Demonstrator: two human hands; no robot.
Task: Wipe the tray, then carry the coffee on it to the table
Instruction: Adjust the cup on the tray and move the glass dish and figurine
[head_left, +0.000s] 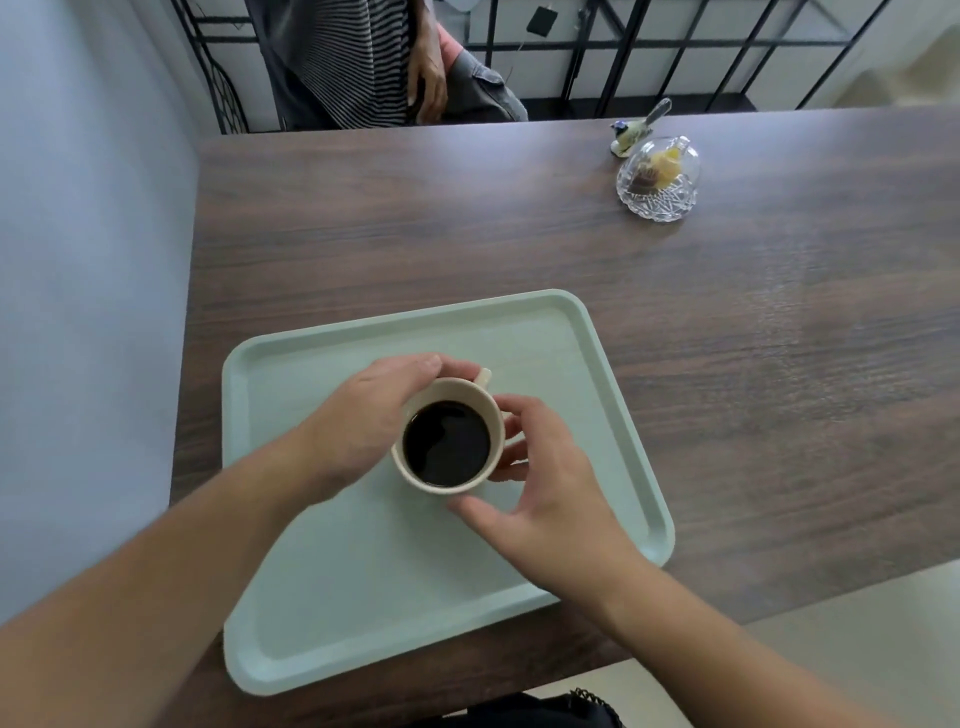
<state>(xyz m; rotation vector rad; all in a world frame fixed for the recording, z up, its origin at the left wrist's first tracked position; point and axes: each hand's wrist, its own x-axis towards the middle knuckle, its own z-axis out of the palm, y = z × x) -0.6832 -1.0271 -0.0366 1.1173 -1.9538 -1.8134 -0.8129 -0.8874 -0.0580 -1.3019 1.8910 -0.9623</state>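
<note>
A pale green tray (332, 613) lies on the dark wooden table (727, 322), near its front left corner. A cream cup of black coffee (447, 444) is over the tray's middle, its handle pointing away from me. My left hand (363, 421) wraps the cup's left side. My right hand (540, 499) cups its right side, fingers curled around the wall. Whether the cup's base touches the tray is hidden.
A glass domed dish (658, 179) with small sweets and a ceramic bird (636, 130) stand at the table's far right. A person in a striped top (358, 62) sits across the table. A blue wall (88, 260) runs along the left.
</note>
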